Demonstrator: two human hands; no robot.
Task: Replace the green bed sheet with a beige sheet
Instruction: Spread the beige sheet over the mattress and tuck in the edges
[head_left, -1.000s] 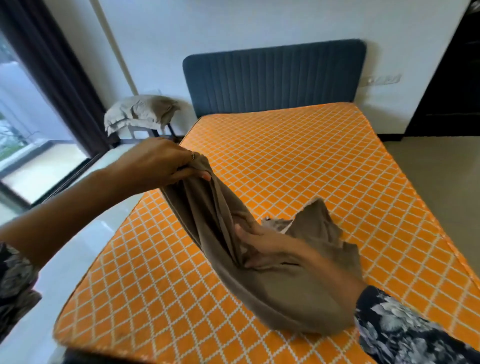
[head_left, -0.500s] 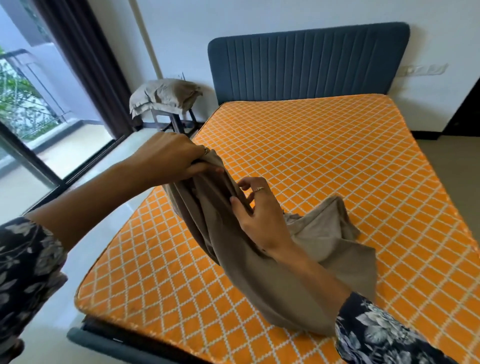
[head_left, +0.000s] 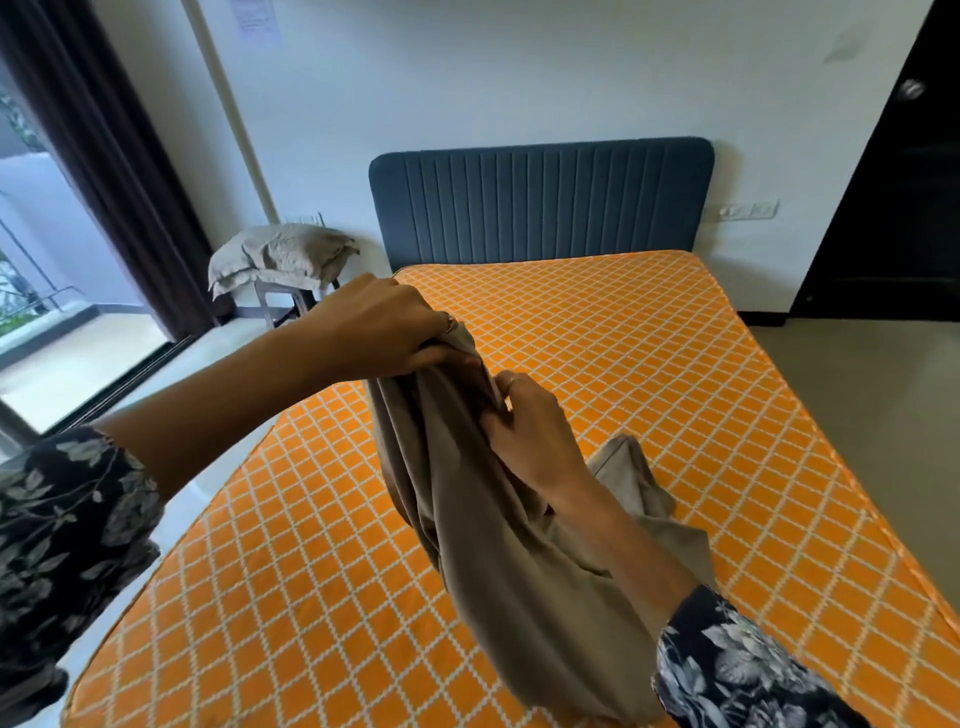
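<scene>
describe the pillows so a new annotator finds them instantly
Start at the dark blue headboard against the back wall and look to its left, toward the dark curtain. There a small stool carries the pillows, the only beige, rumpled stack off the bed.

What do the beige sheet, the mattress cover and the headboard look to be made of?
Beige sheet: thin woven cloth, matte, hanging in soft folds. Mattress cover: quilted fabric, orange with a white stitched-looking lattice. Headboard: padded upholstery, dark blue-grey, matte, vertical channels; probably fabric.
</scene>
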